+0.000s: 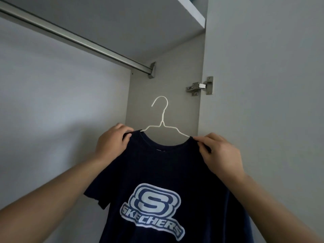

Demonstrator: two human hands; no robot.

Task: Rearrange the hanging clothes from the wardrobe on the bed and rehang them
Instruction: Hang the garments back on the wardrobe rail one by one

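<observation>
Navy T-shirt [157, 172] on white hanger [162, 123], gripped by left hand [112, 142] and right hand [220, 153].

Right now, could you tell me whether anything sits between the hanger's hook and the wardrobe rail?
Nothing visible does. The hanger with the navy T-shirt is held below the rail, which looks bare here, with only open space between them.

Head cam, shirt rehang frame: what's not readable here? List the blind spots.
- Hanger shoulders, head view: hidden inside the navy T-shirt; only hook and neck wires show.
- T-shirt hem: cut off by the bottom edge.
- Left hand and right hand fingertips: tucked into the shoulder fabric, so whether they also hold the wire is unclear.
- Rail left end: cut off by the frame edge.
- Neck label: too small and dark to read.
</observation>
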